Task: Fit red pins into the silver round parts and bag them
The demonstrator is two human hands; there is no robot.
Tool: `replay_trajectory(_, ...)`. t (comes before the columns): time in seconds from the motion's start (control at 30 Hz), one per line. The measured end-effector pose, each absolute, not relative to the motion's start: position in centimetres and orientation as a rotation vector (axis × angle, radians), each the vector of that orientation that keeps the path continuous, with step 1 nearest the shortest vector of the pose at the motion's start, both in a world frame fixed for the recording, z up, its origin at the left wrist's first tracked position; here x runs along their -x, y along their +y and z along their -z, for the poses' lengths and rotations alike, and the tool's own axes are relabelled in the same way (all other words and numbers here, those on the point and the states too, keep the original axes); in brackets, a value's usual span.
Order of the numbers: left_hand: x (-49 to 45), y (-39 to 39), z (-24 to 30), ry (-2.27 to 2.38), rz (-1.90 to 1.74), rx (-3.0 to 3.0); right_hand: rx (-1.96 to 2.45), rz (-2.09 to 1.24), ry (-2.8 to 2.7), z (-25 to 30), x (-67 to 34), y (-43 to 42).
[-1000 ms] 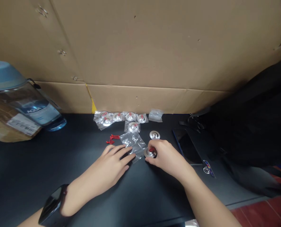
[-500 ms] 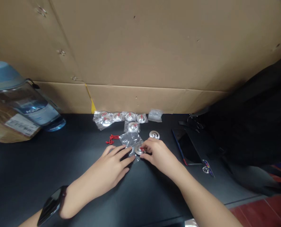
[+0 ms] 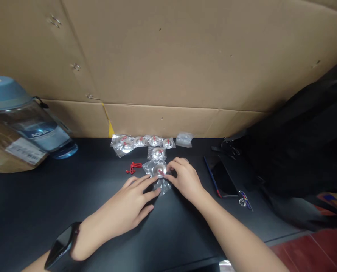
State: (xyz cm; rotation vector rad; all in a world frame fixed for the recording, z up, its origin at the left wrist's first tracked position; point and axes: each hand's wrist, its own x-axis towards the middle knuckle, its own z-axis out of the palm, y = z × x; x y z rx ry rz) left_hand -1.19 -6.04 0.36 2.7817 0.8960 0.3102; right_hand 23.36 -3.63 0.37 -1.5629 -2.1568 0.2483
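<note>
A silver finger cymbal (image 3: pixel 157 170) with a short red cord lies on clear plastic bags (image 3: pixel 163 186). My right hand (image 3: pixel 185 174) has thumb and fingertips closed at its right rim, by the cord. My left hand (image 3: pixel 138 199) lies flat, fingers spread, the fingertips touching the plastic. Just behind is another bagged finger cymbal (image 3: pixel 158 153) with red cord. Loose red cords (image 3: pixel 133 167) rest on the black table beyond my left hand. Another loose cymbal is almost wholly hidden behind my right hand.
Several bagged cymbals (image 3: pixel 140 141) and a pile of clear bags (image 3: pixel 184 139) line the cardboard wall (image 3: pixel 168 68). A water bottle (image 3: pixel 43 132) and brown package (image 3: pixel 12 147) stand left. A phone (image 3: pixel 221 176), keyring (image 3: pixel 244 201) and black bag (image 3: pixel 293 151) lie right.
My right hand has moved the cymbal slightly away and to the left, farther onto the plastic. My left hand stays nearly in place. The loose cymbal behind the right hand is now mostly covered.
</note>
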Motion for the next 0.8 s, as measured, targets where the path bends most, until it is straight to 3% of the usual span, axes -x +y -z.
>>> replay_trajectory(0.17,0.9,-6.1,-0.6,0.861,-0.353,-2.78,1.572,-0.195,-2.142,0.3,-22.5,-3.2)
replay_trajectory(0.4,0.5,-5.0,-1.1,1.025,-0.414,-2.704,1.158,-0.514,-2.424,-2.4,-24.2,-4.6)
replay_trajectory(0.8,0.6,-4.8,-0.6,1.062,-0.439,-2.744,1.151,-0.585,-2.541,-1.5,-24.8,-4.5)
